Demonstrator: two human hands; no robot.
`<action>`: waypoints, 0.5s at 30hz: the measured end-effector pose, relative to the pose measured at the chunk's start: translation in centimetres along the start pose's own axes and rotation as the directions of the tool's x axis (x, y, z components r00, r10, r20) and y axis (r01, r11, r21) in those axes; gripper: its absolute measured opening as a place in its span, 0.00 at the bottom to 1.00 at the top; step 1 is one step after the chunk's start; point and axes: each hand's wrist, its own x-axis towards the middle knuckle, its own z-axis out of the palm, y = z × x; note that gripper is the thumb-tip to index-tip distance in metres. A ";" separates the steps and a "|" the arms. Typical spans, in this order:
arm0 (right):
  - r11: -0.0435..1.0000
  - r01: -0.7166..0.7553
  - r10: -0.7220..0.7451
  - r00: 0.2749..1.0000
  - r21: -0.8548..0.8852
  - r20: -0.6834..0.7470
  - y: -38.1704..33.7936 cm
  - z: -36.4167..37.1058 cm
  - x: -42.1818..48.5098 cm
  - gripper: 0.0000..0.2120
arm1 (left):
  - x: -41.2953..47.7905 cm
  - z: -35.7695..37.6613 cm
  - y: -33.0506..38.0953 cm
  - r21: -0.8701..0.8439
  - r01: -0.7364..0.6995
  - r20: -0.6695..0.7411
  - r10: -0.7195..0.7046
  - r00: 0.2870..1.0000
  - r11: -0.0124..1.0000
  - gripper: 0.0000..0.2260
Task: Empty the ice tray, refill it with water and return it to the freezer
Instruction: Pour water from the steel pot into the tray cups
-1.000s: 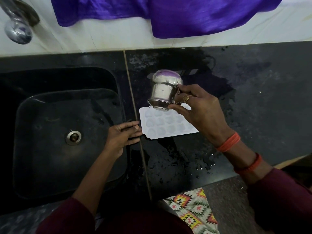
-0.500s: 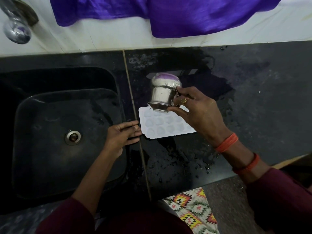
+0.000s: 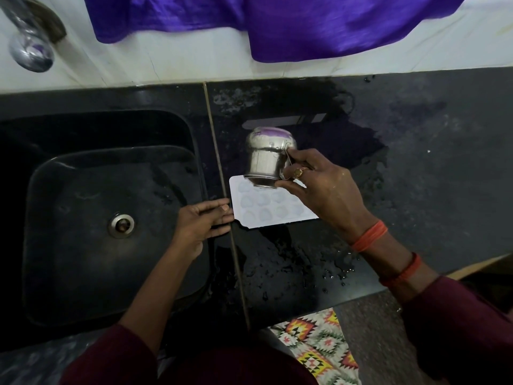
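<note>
The white ice tray (image 3: 266, 207) lies flat on the black counter (image 3: 416, 162), just right of the sink (image 3: 83, 218), with its cavities facing up. Its long axis runs left to right, roughly along the counter's front edge. One short end points toward the sink and the other is hidden under the person's right hand (image 3: 324, 187).

The left hand (image 3: 201, 220) rests beside that near short end, fingers straight and together, with the tips touching the tray's edge. The right hand is curled round the handle of a steel mug (image 3: 266, 159), with a ring (image 3: 298, 171) on one finger. The mug is tipped well over, its mouth down over the tray's far left cavities and its base toward the wall. Orange bands (image 3: 370, 236) circle the right wrist.

Water drops (image 3: 305, 259) lie on the counter in front of the tray. A round drain (image 3: 121, 225) sits in the sink floor, a metal tap (image 3: 30, 48) hangs at the upper left, and a purple cloth (image 3: 277, 20) drapes over the white wall
</note>
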 end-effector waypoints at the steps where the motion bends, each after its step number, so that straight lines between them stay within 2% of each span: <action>1: 1.000 0.000 0.000 1.000 0.001 0.001 0.0 0.0 0.0 0.12 | 0.0 0.0 0.0 0.001 0.000 0.000 0.000 1.000 1.000 0.06; 15: 0.997 -0.042 0.044 0.999 0.069 -0.032 0.1 -0.4 -0.1 0.12 | 0.4 0.2 0.3 -0.023 -0.008 -0.020 0.008 1.000 1.000 0.06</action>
